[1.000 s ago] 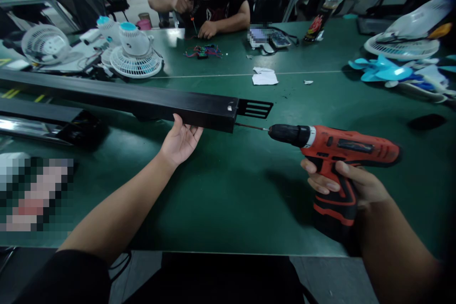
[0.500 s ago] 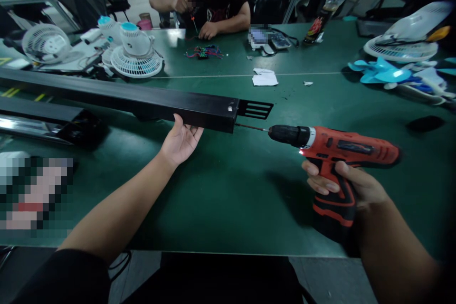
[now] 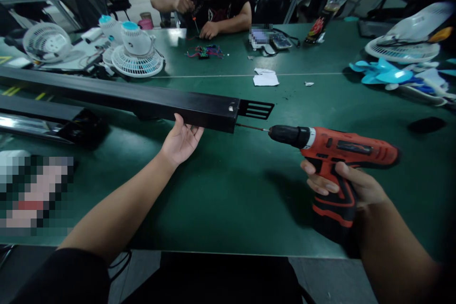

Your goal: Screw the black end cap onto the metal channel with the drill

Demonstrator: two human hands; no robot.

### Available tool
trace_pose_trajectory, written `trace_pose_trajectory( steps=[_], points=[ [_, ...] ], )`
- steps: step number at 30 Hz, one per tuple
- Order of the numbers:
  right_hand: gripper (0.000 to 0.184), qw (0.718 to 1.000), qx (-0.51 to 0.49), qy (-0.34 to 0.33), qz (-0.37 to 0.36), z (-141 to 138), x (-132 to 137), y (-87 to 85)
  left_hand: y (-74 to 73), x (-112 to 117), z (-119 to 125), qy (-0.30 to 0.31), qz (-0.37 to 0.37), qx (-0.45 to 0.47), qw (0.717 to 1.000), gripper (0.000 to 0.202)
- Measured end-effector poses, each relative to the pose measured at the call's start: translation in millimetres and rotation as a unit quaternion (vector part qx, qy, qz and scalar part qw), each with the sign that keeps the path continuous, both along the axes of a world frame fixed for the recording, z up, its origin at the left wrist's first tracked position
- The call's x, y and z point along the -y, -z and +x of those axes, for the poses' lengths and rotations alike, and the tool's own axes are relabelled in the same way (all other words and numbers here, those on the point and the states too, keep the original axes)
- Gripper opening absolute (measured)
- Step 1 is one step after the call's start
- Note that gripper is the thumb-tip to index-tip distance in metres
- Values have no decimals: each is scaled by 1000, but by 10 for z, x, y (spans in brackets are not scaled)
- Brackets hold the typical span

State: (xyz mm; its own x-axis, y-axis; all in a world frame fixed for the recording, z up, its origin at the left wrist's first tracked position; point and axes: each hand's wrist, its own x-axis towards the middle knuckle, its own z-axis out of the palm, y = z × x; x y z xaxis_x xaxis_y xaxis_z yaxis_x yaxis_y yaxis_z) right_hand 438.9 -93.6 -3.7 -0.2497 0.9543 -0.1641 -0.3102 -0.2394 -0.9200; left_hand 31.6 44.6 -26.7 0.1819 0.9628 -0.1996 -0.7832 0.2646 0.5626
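Observation:
A long black rectangular beam (image 3: 153, 99) lies across the left half of the head view, a slotted black bracket (image 3: 256, 109) jutting from its right end. My left hand (image 3: 182, 142) grips the beam near that end, thumb on the front side and fingers curled underneath. My right hand (image 3: 335, 183) is wrapped round the handle of a red and black cordless drill (image 3: 352, 145). From its chuck a long thin driver bit (image 3: 251, 127) reaches left to the beam's end face. The tip meets the end near its lower corner; what it sits in is too small to see.
Behind the beam stand white fan parts (image 3: 137, 54). A second black piece (image 3: 39, 114) lies at left. Across the green table (image 3: 221, 199), a person works with a screwdriver by a wired circuit board (image 3: 204, 52). Paper scraps (image 3: 266, 77), a bottle (image 3: 326, 14) and blue fan blades (image 3: 383, 72) lie beyond.
The small red light under the drill's chuck has gone out. Both hands, the drill and the beam hold almost the same places.

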Motion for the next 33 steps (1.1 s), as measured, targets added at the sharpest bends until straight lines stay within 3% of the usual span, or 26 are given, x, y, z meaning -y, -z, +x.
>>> trace_pose_trajectory(
  steps=[15, 33],
  points=[
    [40, 999, 25, -36, 16, 76, -19, 27, 1, -9, 2, -15, -24, -1, 1000, 52],
    [48, 1000, -8, 13, 5, -8, 30, -8, -41, 22, 23, -14, -1, -18, 1000, 53]
  ],
)
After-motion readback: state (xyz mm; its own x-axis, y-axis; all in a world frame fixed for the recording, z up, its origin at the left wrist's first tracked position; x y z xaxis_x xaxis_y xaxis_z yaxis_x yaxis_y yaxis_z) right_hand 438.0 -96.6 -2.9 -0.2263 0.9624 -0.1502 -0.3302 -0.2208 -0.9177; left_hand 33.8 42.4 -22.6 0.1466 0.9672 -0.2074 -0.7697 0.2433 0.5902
